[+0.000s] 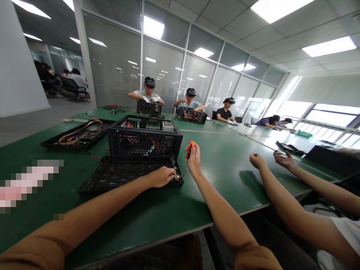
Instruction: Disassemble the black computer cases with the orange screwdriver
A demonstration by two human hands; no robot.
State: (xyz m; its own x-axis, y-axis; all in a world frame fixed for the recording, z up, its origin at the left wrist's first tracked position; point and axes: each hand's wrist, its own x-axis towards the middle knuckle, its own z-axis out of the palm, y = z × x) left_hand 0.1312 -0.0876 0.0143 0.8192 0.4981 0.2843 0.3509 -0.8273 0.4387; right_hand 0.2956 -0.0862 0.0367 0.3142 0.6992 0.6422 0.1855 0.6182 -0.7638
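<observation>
My right hand (194, 160) is wrapped round the orange-and-black handle of a screwdriver (191, 145), its thin shaft pointing down beside the panel's right end. A black computer case front panel (112, 174) lies flat on the green table. At its right corner my left hand (163, 176) is closed in a pinch, close to small parts (177, 177) there; whatever the fingertips hold is too small to make out. Right behind the panel stands a black computer case (135, 141), its top open and perforated metal showing on its near side.
Left of the case, a black panel (56, 143) bears coiled cables (81, 134). A neighbour's two hands (257, 161) rest above the table (219, 150) at my right. Across the table, people handle other computer cases (192, 115). The table's front edge (180, 236) runs below my forearms.
</observation>
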